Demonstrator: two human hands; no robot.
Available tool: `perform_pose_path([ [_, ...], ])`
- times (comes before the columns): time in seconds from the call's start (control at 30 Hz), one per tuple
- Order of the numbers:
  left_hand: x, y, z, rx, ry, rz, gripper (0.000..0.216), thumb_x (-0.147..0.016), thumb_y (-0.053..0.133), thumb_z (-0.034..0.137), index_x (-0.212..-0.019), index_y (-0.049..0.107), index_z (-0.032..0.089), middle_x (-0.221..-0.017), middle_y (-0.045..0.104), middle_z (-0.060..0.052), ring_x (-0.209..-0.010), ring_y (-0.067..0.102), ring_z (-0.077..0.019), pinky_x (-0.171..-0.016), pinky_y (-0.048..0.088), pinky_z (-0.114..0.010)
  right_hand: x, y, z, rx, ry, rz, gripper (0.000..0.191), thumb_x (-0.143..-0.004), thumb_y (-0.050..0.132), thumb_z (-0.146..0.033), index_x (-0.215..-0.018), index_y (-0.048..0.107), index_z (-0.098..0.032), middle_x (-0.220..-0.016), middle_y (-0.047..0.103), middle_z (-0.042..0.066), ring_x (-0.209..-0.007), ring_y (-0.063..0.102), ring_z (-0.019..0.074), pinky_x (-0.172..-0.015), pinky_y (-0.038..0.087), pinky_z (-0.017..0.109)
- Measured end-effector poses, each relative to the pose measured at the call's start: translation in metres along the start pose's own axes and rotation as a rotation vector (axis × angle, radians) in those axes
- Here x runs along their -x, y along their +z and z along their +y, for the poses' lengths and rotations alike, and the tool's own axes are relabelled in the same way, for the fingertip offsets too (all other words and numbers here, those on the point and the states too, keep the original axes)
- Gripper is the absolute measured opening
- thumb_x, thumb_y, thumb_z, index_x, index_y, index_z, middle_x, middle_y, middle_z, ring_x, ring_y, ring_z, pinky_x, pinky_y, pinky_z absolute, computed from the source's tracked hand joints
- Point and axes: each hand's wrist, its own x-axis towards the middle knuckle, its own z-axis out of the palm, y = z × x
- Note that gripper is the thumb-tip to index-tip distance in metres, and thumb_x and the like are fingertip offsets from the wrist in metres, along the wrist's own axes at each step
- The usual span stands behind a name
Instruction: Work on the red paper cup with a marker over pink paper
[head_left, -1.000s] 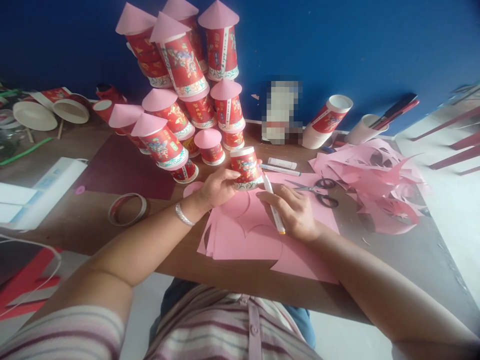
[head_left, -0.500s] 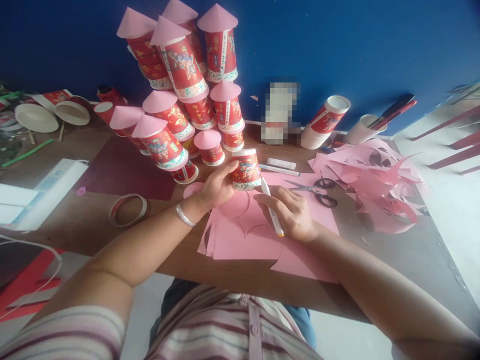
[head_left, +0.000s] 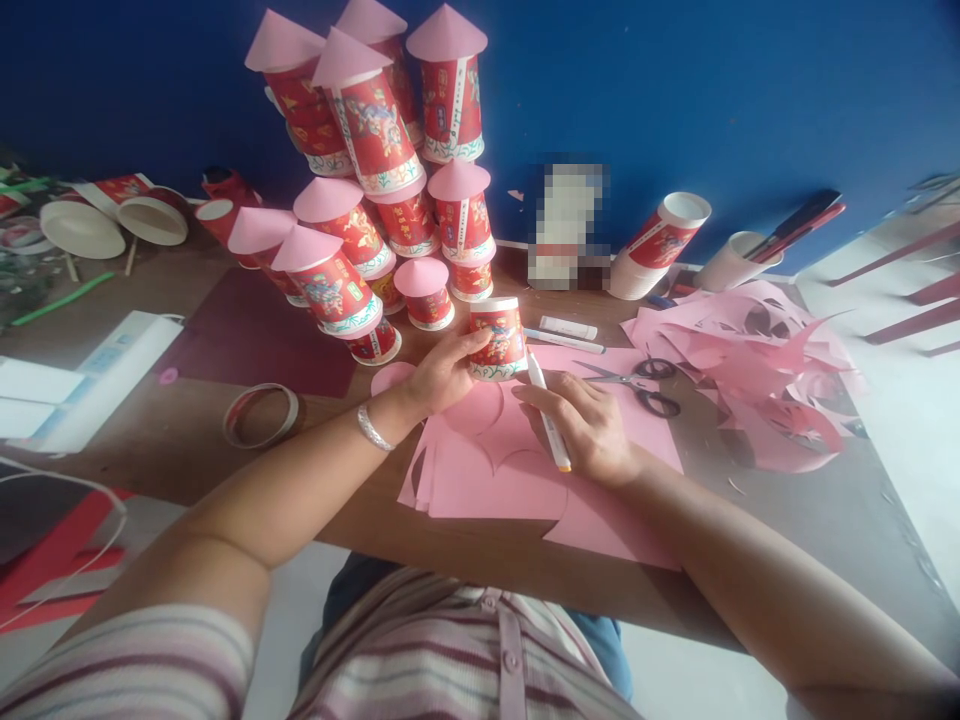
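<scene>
My left hand (head_left: 448, 372) is closed round a red paper cup (head_left: 498, 345) with printed figures and green marks along its white lower band. In my right hand (head_left: 589, 425) I grip a white marker (head_left: 551, 425) with a yellow-orange end cap; its tip points at the cup's right side, and whether it touches I cannot tell. Beneath both hands lie pink paper sheets (head_left: 487, 490) with round cut-outs. Scissors (head_left: 637, 375) rest on the paper to the right of my right hand. A pen (head_left: 566, 341) and a white cap-like tube (head_left: 568, 327) lie behind the cup.
Stacked red cups with pink cone tops (head_left: 375, 130) rise at the back left. A tape roll (head_left: 260, 415) lies left of my forearm. Pink paper scraps (head_left: 757, 370) heap at the right, before a pen cup (head_left: 739, 262) and stacked cups (head_left: 660, 245). A blue wall (head_left: 675, 90) stands behind.
The whole view has shifted slightly, so things appear a little further right. Both hands keep their hold on the cup and marker, with hardly any other movement.
</scene>
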Motion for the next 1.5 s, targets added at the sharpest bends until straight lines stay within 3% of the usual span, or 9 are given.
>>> perform_pose_path([
  [0.17,-0.0004,0.0044,0.0022,-0.060,0.020,-0.019,0.048,-0.088,0.100,0.051,-0.118,0.084,0.018,-0.115,0.088,-0.011,-0.122,0.085,-0.0351,-0.114,0.066,-0.048,0.0007,-0.0005,0.0004,0.004,0.009,0.001,0.032,-0.116,0.067,-0.009,-0.146,0.067,-0.021,-0.107,0.085,0.007,-0.085,0.078,0.0184,-0.074,0.064,0.030],
  [0.47,0.0008,0.0072,0.0067,0.005,-0.031,0.010,0.038,-0.086,0.095,0.041,-0.115,0.086,0.018,-0.109,0.090,-0.010,-0.117,0.087,-0.0353,-0.109,0.069,-0.047,-0.0020,-0.0025,0.0001,-0.018,0.039,-0.002,0.026,-0.117,0.064,-0.010,-0.140,0.068,-0.021,-0.110,0.085,0.008,-0.087,0.078,0.0184,-0.076,0.065,0.030],
  [0.63,0.0023,0.0073,0.0073,-0.005,-0.037,0.035,0.035,-0.088,0.090,0.038,-0.117,0.087,0.017,-0.108,0.091,-0.010,-0.120,0.086,-0.0343,-0.108,0.067,-0.044,-0.0011,-0.0030,0.0001,0.000,0.053,-0.031,0.038,-0.117,0.064,-0.010,-0.152,0.064,-0.026,-0.113,0.086,0.007,-0.085,0.080,0.0177,-0.076,0.064,0.030],
  [0.87,0.0000,0.0046,0.0036,0.032,-0.020,0.022,0.021,-0.089,0.086,0.033,-0.107,0.082,0.021,-0.099,0.087,-0.006,-0.104,0.084,-0.0299,-0.108,0.064,-0.046,-0.0018,-0.0032,0.0006,-0.018,0.056,-0.021,0.049,-0.113,0.068,-0.007,-0.158,0.064,-0.025,-0.111,0.086,0.007,-0.086,0.080,0.0194,-0.077,0.066,0.030],
  [1.07,-0.0006,0.0044,0.0036,0.047,-0.013,0.022,0.020,-0.090,0.086,0.031,-0.106,0.082,0.020,-0.101,0.087,-0.006,-0.102,0.084,-0.0282,-0.103,0.064,-0.042,-0.0016,-0.0009,0.0012,-0.016,0.041,0.009,0.036,-0.114,0.067,-0.007,-0.146,0.068,-0.022,-0.106,0.083,0.007,-0.085,0.077,0.0197,-0.077,0.064,0.031],
  [1.23,-0.0011,0.0025,0.0026,0.086,-0.044,0.061,0.033,-0.091,0.082,0.030,-0.122,0.083,0.020,-0.111,0.088,-0.008,-0.115,0.084,-0.0317,-0.114,0.063,-0.047,0.0005,0.0005,0.0024,-0.023,0.062,0.013,0.037,-0.113,0.066,-0.007,-0.146,0.067,-0.025,-0.107,0.081,0.005,-0.083,0.075,0.0188,-0.076,0.062,0.030],
  [1.5,0.0008,0.0015,0.0043,0.083,-0.082,0.059,0.044,-0.094,0.078,0.027,-0.137,0.082,0.021,-0.110,0.088,-0.007,-0.112,0.084,-0.0303,-0.110,0.064,-0.044,0.0037,0.0025,0.0054,0.000,0.076,-0.005,0.042,-0.115,0.066,-0.012,-0.154,0.064,-0.028,-0.110,0.083,0.006,-0.087,0.080,0.0202,-0.077,0.067,0.031],
])
